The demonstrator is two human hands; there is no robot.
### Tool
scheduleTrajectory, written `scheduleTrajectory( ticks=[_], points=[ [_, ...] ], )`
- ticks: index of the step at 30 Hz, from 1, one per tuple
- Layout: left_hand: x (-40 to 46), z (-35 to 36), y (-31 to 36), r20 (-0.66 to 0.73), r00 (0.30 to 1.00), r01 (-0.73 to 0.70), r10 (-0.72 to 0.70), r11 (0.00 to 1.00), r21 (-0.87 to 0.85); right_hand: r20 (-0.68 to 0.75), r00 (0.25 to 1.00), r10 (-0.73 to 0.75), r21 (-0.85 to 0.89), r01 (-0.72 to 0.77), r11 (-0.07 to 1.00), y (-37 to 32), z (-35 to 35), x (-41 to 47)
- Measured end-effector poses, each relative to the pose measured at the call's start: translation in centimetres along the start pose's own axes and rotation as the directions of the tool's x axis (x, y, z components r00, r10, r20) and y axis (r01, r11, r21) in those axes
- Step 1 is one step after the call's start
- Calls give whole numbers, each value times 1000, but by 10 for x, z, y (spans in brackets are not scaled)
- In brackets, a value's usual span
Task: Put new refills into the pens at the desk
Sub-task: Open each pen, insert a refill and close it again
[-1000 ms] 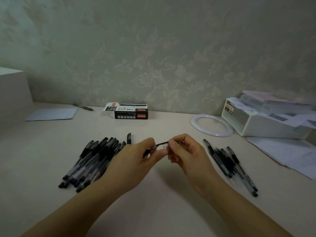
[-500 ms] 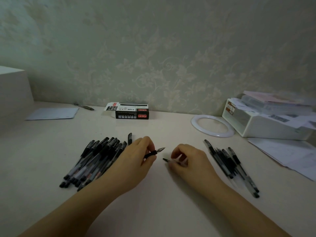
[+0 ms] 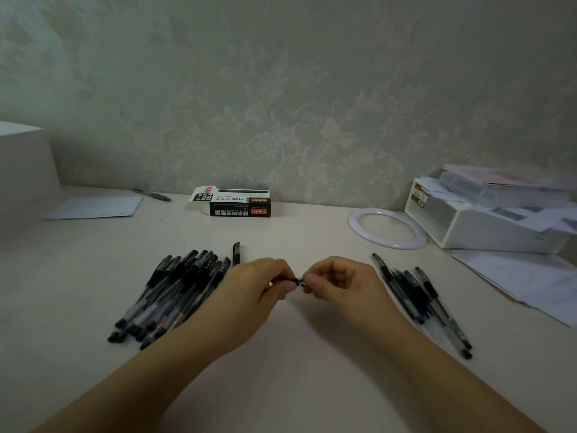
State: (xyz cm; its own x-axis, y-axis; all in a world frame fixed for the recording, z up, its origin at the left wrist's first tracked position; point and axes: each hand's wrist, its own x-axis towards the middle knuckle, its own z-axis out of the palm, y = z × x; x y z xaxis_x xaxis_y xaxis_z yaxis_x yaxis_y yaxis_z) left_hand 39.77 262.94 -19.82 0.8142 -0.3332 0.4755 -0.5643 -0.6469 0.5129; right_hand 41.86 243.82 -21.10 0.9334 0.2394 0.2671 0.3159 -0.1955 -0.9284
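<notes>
Two hands [image 3: 312,284] pinch one pen [image 3: 294,280] above a pale desk [image 3: 281,354] against floral wallpaper [image 3: 281,104].

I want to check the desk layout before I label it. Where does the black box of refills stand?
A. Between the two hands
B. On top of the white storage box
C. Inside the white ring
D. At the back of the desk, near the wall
D: the black box of refills stands on the desk close to the wall, far behind both hands and apart from the piles of pens.
</notes>
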Motion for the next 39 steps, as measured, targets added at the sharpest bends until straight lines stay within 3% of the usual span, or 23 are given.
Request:
scheduleTrajectory(
  ticks=[6, 11, 17, 22, 29, 35, 39],
  points=[
    [0, 3, -2, 14, 999, 48, -48, 999, -13, 47, 999, -2, -16, 3, 1000, -4, -2, -2],
    [-1, 3, 1, 21, 1000, 17, -17, 1000, -9, -43, 999, 18, -135, -23, 991, -4, 1, -2],
    [-1, 3, 1, 20, 1000, 21, -21, 1000, -10, 49, 999, 11, -82, -7, 997, -6, -4, -1],
    [-1, 3, 2, 15, 1000, 13, -12, 1000, -21, -8, 999, 34, -150, -35, 988, -4, -1, -2],
    [-1, 3, 0, 10, 999, 32, -32, 999, -31, 34, 998, 49, -32, -48, 998, -6, -1, -1],
    [-2, 5, -2, 9, 998, 57, -57, 997, -59, -17, 989, 148, -6, -148, 989, -5, 1, -1],
    [-1, 4, -4, -14, 994, 110, -111, 991, -71, -114, 979, 171, 137, -155, 978, -8, -6, 2]
  ],
)
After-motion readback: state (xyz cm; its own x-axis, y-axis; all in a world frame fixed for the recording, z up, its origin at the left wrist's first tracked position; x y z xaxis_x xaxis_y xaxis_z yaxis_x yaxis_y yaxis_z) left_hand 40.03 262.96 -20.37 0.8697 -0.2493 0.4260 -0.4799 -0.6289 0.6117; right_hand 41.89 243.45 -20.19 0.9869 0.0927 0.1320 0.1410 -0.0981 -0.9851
